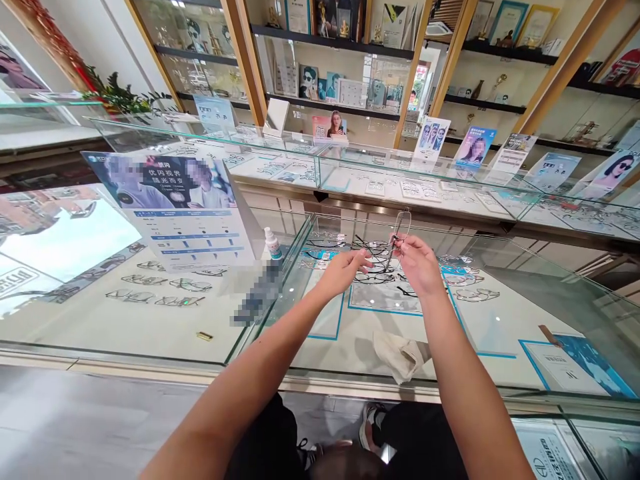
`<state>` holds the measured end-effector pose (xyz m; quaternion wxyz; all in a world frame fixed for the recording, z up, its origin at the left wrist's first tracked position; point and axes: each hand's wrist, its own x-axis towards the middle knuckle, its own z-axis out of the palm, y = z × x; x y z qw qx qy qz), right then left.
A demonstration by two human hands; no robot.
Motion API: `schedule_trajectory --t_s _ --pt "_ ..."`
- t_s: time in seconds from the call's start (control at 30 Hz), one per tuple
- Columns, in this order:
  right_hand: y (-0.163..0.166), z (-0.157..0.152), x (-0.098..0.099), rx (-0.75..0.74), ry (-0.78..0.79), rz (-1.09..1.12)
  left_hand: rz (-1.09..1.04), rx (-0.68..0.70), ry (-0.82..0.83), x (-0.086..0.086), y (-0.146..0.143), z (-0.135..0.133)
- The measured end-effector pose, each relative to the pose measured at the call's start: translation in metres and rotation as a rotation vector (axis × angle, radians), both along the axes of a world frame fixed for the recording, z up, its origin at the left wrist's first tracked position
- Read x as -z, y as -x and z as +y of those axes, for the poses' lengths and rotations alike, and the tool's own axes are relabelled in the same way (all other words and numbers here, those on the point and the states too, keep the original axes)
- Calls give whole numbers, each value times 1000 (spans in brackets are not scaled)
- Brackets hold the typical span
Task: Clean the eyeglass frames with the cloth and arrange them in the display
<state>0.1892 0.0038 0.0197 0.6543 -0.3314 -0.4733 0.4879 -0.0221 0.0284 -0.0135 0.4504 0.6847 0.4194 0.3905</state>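
Both my hands are stretched out over a glass display counter [150,333] in an eyewear shop. My right hand [417,263] pinches a thin-framed pair of glasses [400,230], held upright above the glass. My left hand [345,270] is beside it, fingers curled toward the lower part of the same glasses; whether it grips them I cannot tell. Under the glass lie several more pairs of glasses [375,257]. A crumpled whitish cloth [400,357] lies on the counter near my right forearm.
A small spray bottle [273,243] stands left of my hands next to a standing printed sign [175,207]. More glass counters [425,183] with small upright cards run behind. Wall shelves [350,47] hold pictures and trophies. A small gold-coloured item [204,336] lies on the glass.
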Motion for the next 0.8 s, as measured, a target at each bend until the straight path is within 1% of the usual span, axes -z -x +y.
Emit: schedule_trajectory --t_s 0.07,0.17,0.3,0.37,0.5,0.6,0.7,0.8 --pt "2 -2 -1 -29 3 1 -57 20 49 3 -1 3" --pt "3 -2 0 -50 10 -3 -128 12 100 4 -2 6" --pt "4 1 4 -48 32 -43 -185 5 96 1 -1 6" --pt "6 2 7 -46 41 -72 -185 4 39 0 0 5" --pt "11 4 12 -26 55 -144 -147 -4 -127 -3 1 1" --pt "14 6 16 -24 97 -159 -104 -16 -231 -2 2 0" --pt "16 7 20 -52 160 -153 -71 5 -295 0 2 2" --pt "17 9 23 -37 157 -161 -60 -8 -349 1 1 3"
